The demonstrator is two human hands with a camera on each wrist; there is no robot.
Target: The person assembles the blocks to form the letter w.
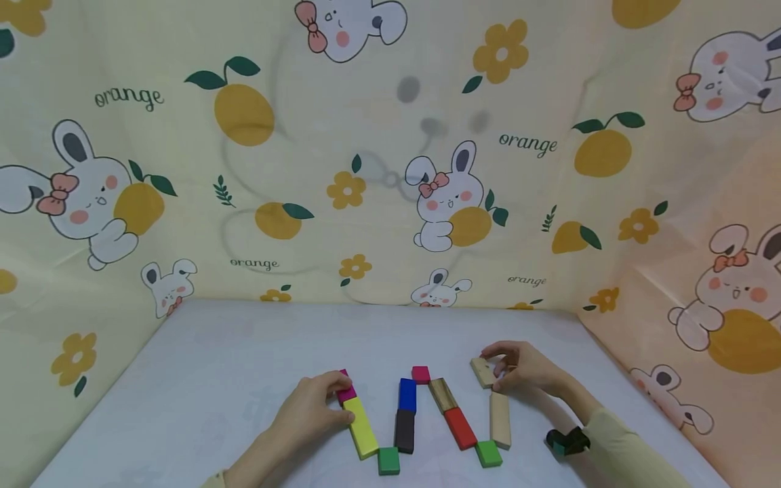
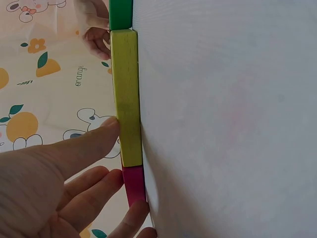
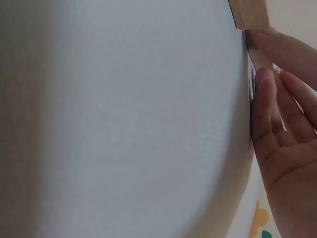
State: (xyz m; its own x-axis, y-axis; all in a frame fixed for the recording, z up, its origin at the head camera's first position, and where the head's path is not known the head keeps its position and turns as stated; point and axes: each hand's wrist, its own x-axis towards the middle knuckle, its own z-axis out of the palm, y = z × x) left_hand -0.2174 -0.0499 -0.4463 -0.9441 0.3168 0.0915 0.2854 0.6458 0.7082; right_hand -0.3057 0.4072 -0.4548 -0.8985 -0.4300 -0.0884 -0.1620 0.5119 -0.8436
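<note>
My left hand (image 1: pixel 311 405) is at the left end of a zigzag of blocks, its thumb against the side of a yellow block (image 1: pixel 361 428) and its fingers around the far end of a magenta block (image 1: pixel 345 392). In the left wrist view, yellow (image 2: pixel 127 99) and magenta (image 2: pixel 132 181) meet end to end. At the right end, my right hand (image 1: pixel 525 368) holds a short light wooden block (image 1: pixel 481 372) by its far and near ends, tilted against the long plain wooden block (image 1: pixel 500 420) below it. Fingers partly cover the held block in the right wrist view.
Between the hands lie a green block (image 1: pixel 388 461), black block (image 1: pixel 405 432), blue block (image 1: pixel 407 395), pink block (image 1: pixel 420 375), brown wooden block (image 1: pixel 443 395), red block (image 1: pixel 460 428) and second green block (image 1: pixel 489 453). A dark strap (image 1: pixel 567 441) is at the right sleeve. Printed cloth (image 1: pixel 378 237) surrounds the white table.
</note>
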